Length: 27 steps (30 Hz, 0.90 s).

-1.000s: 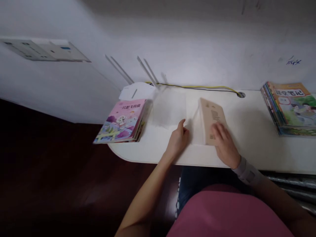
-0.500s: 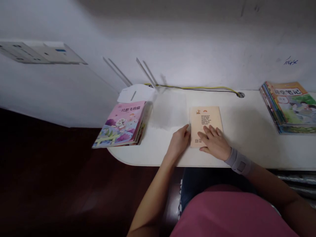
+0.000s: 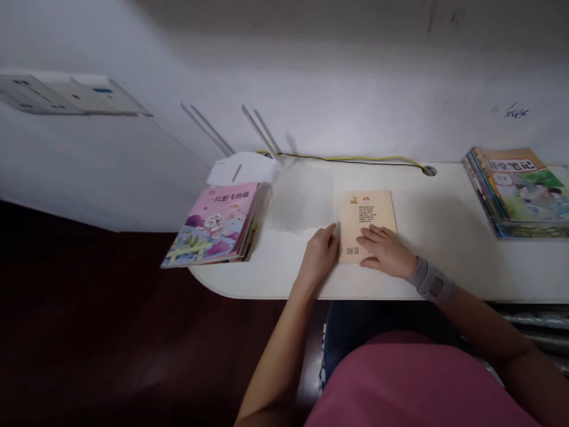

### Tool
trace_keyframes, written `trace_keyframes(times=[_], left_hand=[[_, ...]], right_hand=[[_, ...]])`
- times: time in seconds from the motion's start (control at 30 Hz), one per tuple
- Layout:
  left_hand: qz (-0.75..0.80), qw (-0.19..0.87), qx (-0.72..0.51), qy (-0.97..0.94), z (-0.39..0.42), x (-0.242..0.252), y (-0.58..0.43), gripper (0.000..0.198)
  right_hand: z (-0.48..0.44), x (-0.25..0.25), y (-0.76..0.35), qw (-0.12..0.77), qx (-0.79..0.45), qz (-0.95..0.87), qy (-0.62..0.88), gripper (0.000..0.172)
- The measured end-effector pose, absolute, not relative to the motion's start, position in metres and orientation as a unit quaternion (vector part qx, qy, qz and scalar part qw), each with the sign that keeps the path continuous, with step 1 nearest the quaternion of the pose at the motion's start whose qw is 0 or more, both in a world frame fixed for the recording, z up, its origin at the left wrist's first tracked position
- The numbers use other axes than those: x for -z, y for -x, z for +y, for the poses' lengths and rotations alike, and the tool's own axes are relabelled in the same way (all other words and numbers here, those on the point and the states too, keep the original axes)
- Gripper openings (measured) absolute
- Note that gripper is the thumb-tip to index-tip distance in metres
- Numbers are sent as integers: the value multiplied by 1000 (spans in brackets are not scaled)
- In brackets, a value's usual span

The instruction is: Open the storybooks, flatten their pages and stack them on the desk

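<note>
A thin tan booklet [image 3: 365, 213] lies closed and flat on the white desk [image 3: 444, 237], its back cover with printed text facing up. My right hand [image 3: 386, 250] rests on its lower half, fingers stretched out flat. My left hand [image 3: 320, 255] sits on the desk at the booklet's left edge, fingers loosely curled and the thumb touching that edge. A grey band is round my right wrist.
A stack of picture books with a pink cover [image 3: 213, 224] overhangs the desk's left end. Another stack of books [image 3: 518, 191] lies at the far right. White paper [image 3: 240, 167] and a yellow-black cable [image 3: 355, 158] run along the wall. A cable hole [image 3: 429, 171] is at the back.
The booklet's cover, standing half-raised a second ago, has come down flat. My right hand has pressed it shut and slid a little left. My left hand has barely moved.
</note>
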<state>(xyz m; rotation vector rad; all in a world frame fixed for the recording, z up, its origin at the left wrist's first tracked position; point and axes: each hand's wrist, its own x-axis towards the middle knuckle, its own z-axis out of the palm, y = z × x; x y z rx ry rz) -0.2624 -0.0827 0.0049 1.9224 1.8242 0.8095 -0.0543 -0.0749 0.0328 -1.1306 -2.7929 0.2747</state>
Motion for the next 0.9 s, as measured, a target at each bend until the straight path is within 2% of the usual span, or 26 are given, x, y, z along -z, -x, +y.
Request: trace_keyframes(times=[0.2, 0.33, 0.47, 0.6, 0.67, 0.73, 0.8, 0.9], left_hand=[[641, 174, -316, -677, -85, -4, 262, 33], [640, 169, -321, -677, -85, 0, 265, 34], [644, 159, -310, -682, -85, 1, 265, 36], [653, 44, -372, -659, -91, -12, 246, 41], [601, 27, -414, -683, -94, -24, 226, 45], [528, 56, -412, -741, -95, -36, 201, 53], [469, 80, -361, -802, -91, -47, 175, 62], [432, 73, -261, -860, -78, -57, 140, 65]], right_hand=[[-74, -43, 60, 45, -113, -918, 377, 25], [-74, -47, 59, 74, -150, -914, 369, 13], [-83, -46, 54, 141, -171, -882, 415, 21], [-94, -35, 47, 280, -167, -817, 475, 19], [-98, -30, 41, 352, -194, -777, 485, 19], [-101, -27, 30, 397, -219, -750, 481, 20], [-101, -26, 12, 402, -207, -759, 468, 24], [-98, -23, -27, 327, -138, -818, 453, 28]])
